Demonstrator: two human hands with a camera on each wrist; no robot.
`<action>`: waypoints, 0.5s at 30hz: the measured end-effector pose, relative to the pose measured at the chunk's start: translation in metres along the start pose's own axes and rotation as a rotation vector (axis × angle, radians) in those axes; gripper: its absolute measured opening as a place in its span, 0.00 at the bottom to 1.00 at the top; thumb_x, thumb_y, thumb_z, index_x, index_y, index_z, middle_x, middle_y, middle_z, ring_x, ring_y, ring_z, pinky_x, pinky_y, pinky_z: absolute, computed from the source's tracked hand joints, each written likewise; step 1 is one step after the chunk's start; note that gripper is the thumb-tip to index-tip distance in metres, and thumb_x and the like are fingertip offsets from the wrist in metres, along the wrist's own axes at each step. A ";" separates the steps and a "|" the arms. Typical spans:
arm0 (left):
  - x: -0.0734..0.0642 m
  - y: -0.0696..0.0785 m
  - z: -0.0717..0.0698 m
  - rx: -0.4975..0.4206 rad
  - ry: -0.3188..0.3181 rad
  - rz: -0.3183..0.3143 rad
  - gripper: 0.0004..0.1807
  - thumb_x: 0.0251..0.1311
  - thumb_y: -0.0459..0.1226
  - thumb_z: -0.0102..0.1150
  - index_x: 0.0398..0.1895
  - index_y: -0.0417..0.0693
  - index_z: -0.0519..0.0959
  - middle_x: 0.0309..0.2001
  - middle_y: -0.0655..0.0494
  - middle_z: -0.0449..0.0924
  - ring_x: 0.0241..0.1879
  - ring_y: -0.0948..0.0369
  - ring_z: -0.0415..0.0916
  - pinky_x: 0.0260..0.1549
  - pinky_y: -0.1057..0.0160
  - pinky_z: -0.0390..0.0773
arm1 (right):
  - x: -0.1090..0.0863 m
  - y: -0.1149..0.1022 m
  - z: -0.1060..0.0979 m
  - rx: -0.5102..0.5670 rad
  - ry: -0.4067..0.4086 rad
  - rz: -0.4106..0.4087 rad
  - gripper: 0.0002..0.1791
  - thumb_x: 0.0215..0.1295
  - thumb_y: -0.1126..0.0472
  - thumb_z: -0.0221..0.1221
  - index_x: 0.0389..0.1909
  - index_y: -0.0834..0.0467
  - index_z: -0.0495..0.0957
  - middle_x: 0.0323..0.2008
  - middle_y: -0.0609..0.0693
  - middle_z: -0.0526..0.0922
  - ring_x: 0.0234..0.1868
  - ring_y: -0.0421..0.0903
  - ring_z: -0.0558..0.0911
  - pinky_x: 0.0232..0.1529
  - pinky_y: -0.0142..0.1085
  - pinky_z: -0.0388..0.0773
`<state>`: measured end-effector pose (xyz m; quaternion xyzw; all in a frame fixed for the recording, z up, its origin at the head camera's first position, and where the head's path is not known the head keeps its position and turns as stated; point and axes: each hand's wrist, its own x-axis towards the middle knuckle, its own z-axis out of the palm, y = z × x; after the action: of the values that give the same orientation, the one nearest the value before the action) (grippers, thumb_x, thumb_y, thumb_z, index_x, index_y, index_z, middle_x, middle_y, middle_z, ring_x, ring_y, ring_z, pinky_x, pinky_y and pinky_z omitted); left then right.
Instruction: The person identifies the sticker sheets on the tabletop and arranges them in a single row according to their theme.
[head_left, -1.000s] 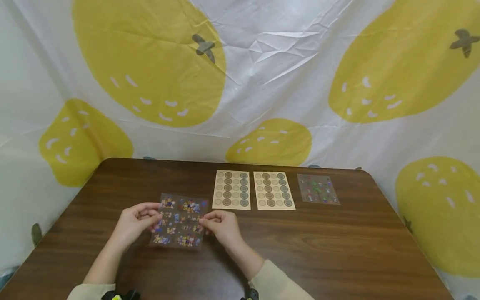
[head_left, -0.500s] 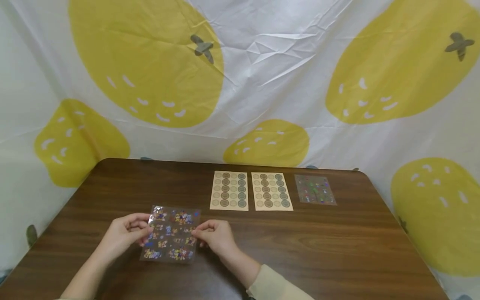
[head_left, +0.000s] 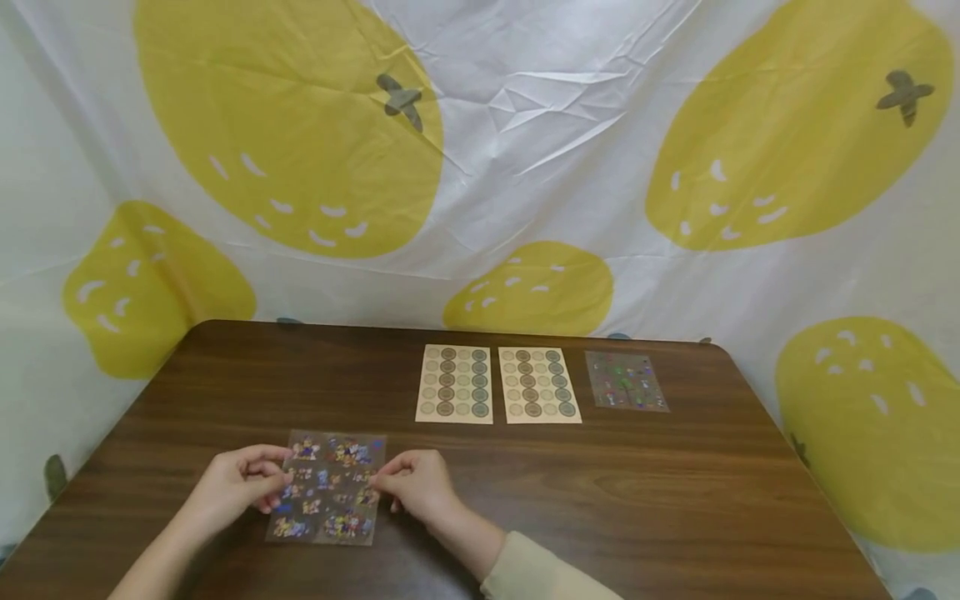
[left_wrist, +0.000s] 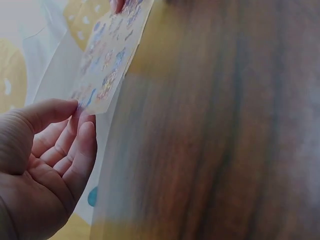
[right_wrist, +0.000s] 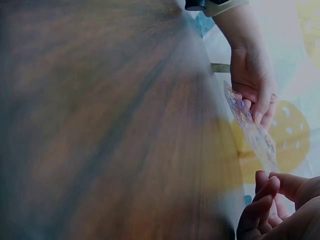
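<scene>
A clear sticker sheet printed with small colorful cartoon figures is held between both hands over the left front of the table. My left hand pinches its left edge between thumb and fingers; in the left wrist view the thumb of that hand lies over the sheet's border. The right edge is pinched by my right hand. From the right wrist view the sheet looks tilted and raised off the tabletop, spanning the gap between the two hands.
Two cream sheets of round stickers, the left one and the right one, lie side by side toward the back of the brown table. Right of them lies another clear sticker sheet. A lemon-printed cloth hangs behind.
Both hands have carried the clear sticker sheet toward the front left of the table, keeping hold of its two edges. The sheets at the back stay where they lie; the head view shifts slightly.
</scene>
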<state>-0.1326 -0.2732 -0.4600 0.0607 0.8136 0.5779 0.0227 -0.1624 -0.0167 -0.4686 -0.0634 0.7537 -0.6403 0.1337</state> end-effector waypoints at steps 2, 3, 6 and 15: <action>-0.001 -0.001 0.000 0.004 -0.002 -0.013 0.20 0.57 0.27 0.61 0.51 0.20 0.72 0.26 0.48 0.81 0.20 0.59 0.77 0.20 0.60 0.81 | 0.000 0.001 0.002 -0.003 -0.012 0.021 0.05 0.51 0.69 0.68 0.23 0.63 0.81 0.15 0.48 0.81 0.07 0.34 0.67 0.09 0.24 0.64; -0.001 -0.001 0.000 0.005 -0.004 -0.019 0.20 0.57 0.27 0.61 0.51 0.20 0.72 0.26 0.47 0.81 0.20 0.59 0.76 0.20 0.60 0.81 | 0.000 0.001 0.003 -0.010 -0.019 0.031 0.05 0.51 0.69 0.68 0.23 0.63 0.81 0.15 0.48 0.81 0.06 0.34 0.67 0.08 0.24 0.64; -0.003 -0.002 0.000 0.014 -0.014 -0.040 0.20 0.57 0.27 0.62 0.50 0.20 0.72 0.26 0.47 0.81 0.19 0.59 0.76 0.19 0.60 0.80 | 0.000 0.002 0.005 -0.041 -0.033 0.048 0.06 0.51 0.69 0.69 0.22 0.62 0.81 0.14 0.47 0.81 0.05 0.34 0.67 0.07 0.25 0.64; -0.005 -0.006 0.001 0.109 -0.006 -0.095 0.18 0.55 0.27 0.63 0.47 0.23 0.75 0.23 0.48 0.79 0.17 0.59 0.75 0.16 0.62 0.79 | 0.002 0.004 0.011 -0.148 -0.037 0.049 0.07 0.51 0.68 0.69 0.18 0.60 0.81 0.11 0.46 0.78 0.04 0.34 0.66 0.05 0.25 0.63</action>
<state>-0.1278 -0.2752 -0.4659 0.0247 0.8457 0.5308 0.0491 -0.1612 -0.0273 -0.4746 -0.0663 0.7977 -0.5782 0.1582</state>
